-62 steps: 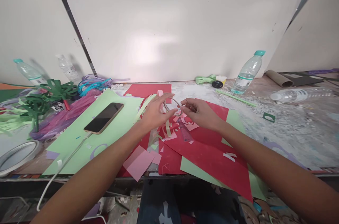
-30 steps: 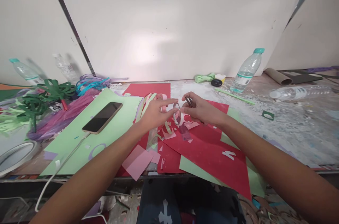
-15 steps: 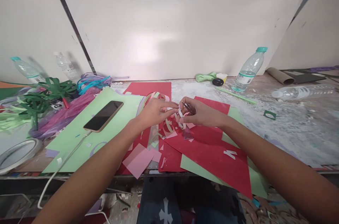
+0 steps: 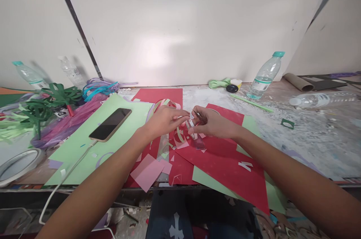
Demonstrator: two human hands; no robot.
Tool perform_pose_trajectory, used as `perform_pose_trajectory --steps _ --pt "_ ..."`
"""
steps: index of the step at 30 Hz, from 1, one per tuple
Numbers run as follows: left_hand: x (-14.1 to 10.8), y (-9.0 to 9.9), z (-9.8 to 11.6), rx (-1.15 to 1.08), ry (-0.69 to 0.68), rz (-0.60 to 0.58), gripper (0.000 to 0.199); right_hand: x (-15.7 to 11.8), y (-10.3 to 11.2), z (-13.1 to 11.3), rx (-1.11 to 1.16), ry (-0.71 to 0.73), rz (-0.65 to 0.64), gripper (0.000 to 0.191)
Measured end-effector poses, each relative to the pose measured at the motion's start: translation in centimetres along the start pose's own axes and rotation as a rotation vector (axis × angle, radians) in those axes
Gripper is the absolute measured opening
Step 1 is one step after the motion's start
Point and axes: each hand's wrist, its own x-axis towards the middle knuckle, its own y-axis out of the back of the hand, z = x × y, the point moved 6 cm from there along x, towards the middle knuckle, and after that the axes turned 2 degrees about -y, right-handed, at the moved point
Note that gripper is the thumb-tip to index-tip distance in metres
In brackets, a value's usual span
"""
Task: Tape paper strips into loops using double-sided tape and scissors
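The left hand [image 4: 165, 119] and right hand [image 4: 216, 121] meet above a heap of coloured paper, fingertips nearly touching. The right one is curled narrow, its thumb and fingers closed on a white ring [image 4: 192, 122], with a slim dark tool [image 4: 200, 117] also lodged among its fingers, too blurred to name. The left one is only slightly parted, thumb and fingertips right beside the ring; whether they grip part of it cannot be told. The ring sits between the two, seen almost edge-on, its long axis tilted, upper end leaning left and lower end toward the right thumb.

Looped paper strips [image 4: 170, 102] lie just beyond the left fingers. Below the right wrist spreads a red sheet [image 4: 225, 156], its near corner reaching past the front edge of the worktop [image 4: 318, 141]. On the near side of the left fingers lies a pink square [image 4: 147, 172], close to that same edge. Left of the left hand, a phone [image 4: 110, 124] rests aslant on a green sheet [image 4: 135, 118].

Rightward of the right hand, the paint-marked surface stretches broadly to a bottle lying on its side [image 4: 323, 99]. Ahead, well apart from both hands, stands a white panel [image 4: 180, 32].
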Motion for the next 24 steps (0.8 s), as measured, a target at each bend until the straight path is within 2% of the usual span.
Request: perform_pose_trajectory --steps 6,9,15,21,24 --pt "-0.2 0.0 -0.6 -0.086 0.096 -0.014 0.034 -0.1 -0.4 0.1 0.117 -0.029 0.016 0.036" --pt "-0.2 -0.1 -0.7 -0.125 0.108 -0.027 0.030 -0.1 -0.6 0.3 0.142 -0.048 0.017 0.034" --pt "0.0 -0.3 -0.9 -0.119 0.120 0.022 0.026 0.1 -1.0 0.4 0.174 -0.024 0.003 0.035" --pt "-0.1 -0.4 -1.4 -0.101 0.135 0.107 0.027 0.2 -1.2 0.4 0.128 0.013 0.047 0.035" --pt "-0.1 -0.4 -1.5 -0.091 0.139 0.118 0.029 0.3 -0.4 0.6 0.044 -0.005 0.093 0.034"
